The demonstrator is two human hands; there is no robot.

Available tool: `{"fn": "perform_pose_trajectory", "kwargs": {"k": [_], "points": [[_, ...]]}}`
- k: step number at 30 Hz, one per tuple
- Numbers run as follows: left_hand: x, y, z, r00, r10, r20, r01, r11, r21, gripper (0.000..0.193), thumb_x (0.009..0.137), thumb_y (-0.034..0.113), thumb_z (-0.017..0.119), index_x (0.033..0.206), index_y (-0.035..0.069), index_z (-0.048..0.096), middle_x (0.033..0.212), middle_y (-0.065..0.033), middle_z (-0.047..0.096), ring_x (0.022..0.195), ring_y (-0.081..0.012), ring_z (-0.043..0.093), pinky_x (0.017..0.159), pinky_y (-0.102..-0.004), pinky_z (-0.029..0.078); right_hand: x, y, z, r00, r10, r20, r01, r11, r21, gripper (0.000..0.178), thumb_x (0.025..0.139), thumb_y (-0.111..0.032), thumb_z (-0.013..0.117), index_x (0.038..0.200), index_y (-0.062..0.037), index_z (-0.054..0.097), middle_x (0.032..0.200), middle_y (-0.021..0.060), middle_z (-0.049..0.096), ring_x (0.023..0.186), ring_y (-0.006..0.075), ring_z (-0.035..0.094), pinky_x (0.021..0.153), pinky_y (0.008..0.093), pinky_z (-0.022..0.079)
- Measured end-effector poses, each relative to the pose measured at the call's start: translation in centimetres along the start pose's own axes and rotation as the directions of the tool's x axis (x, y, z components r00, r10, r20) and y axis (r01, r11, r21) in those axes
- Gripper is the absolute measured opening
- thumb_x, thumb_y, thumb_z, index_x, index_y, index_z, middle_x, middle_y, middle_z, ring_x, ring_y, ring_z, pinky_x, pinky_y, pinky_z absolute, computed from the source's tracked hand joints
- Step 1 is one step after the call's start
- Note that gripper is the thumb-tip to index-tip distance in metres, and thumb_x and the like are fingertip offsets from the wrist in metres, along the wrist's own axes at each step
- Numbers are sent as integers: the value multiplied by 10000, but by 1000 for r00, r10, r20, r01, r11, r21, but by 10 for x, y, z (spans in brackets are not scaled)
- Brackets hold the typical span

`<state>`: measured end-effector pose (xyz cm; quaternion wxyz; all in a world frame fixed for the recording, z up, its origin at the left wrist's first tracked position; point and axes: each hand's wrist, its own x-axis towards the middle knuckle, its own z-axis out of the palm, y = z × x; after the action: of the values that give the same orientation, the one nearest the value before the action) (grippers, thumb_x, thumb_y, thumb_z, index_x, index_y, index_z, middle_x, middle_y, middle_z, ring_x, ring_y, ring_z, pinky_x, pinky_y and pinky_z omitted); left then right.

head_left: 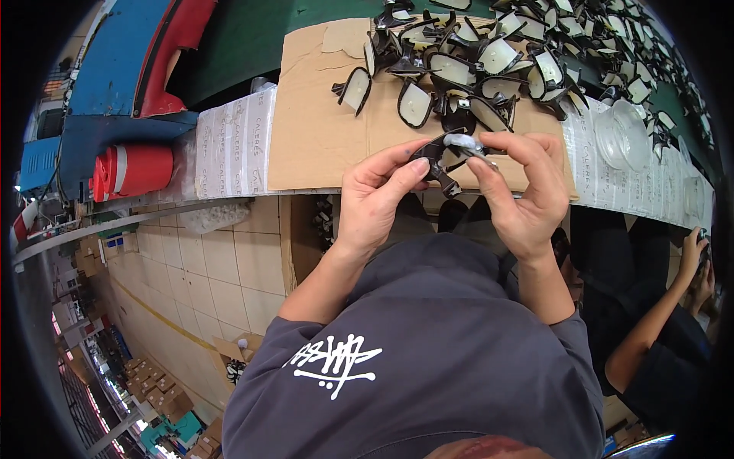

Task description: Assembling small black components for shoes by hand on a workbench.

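Just above the near edge of the cardboard, my left hand (376, 195) pinches a glossy black shoe heel (442, 170) between thumb and fingers. My right hand (527, 183) is closed at the other side of the heel, thumb and forefinger on a small whitish-grey wad (462, 142) that looks like cloth. The wad touches the heel's upper end; the fingers partly hide both. Beyond my hands lie several more black heels with cream-coloured faces, one of them standing apart on the cardboard (416, 105).
A flattened cardboard sheet (317, 115) covers the bench. Heaped heels (612, 38) spread over the green surface at the far right. A clear plastic tub (621, 136) sits right, a red container (134, 172) left. At the right edge another person's hand (692, 256) holds something dark.
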<state>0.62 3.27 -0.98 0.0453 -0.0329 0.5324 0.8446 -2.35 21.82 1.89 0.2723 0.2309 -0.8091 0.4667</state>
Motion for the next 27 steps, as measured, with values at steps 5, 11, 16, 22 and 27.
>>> {"fn": "perform_pose_trajectory", "kwargs": {"k": [5, 11, 16, 22, 27], "points": [[-1, 0, -2, 1000, -10, -15, 10, 1000, 22, 274, 919, 52, 609, 1182, -24, 632, 1014, -77, 696, 867, -101, 655, 764, -264, 568, 0, 6, -1, 999, 33, -42, -34, 999, -21, 255, 695, -42, 790, 932, -53, 698, 884, 32, 700, 757, 201, 541, 715, 302, 427], [0, 0, -5, 997, -62, -39, 60, 997, -56, 272, 919, 63, 608, 1173, -34, 631, 1013, -94, 696, 842, -118, 669, 743, -258, 574, -2, 7, -3, 983, 155, -101, -154, 988, 19, 229, 706, -30, 785, 919, -40, 703, 864, 38, 685, 767, 183, 541, 704, 290, 436], [3, -1, -4, 988, -139, -63, 128, 980, -155, 267, 921, 71, 605, 1168, -27, 631, 1017, -97, 693, 852, -125, 674, 737, -262, 587, -11, -2, 1, 992, 125, -12, -123, 987, 103, 262, 689, -31, 791, 933, -41, 695, 852, 44, 684, 761, 191, 543, 687, 299, 447], [4, 0, -5, 988, -141, -55, 129, 974, -189, 268, 924, 74, 598, 1173, -21, 624, 1012, -97, 693, 856, -135, 681, 736, -279, 594, -15, -3, 6, 993, 119, 16, -119, 992, 50, 261, 675, -32, 793, 916, -43, 692, 840, 38, 688, 748, 203, 539, 678, 305, 442], [5, 2, -9, 983, -173, -61, 158, 967, -199, 280, 930, 95, 589, 1184, -18, 613, 1005, -101, 695, 830, -147, 689, 728, -288, 596, -10, 5, 2, 995, 89, -47, -91, 995, -32, 235, 692, -28, 783, 910, -38, 694, 844, 37, 689, 753, 196, 541, 683, 298, 433]]}}
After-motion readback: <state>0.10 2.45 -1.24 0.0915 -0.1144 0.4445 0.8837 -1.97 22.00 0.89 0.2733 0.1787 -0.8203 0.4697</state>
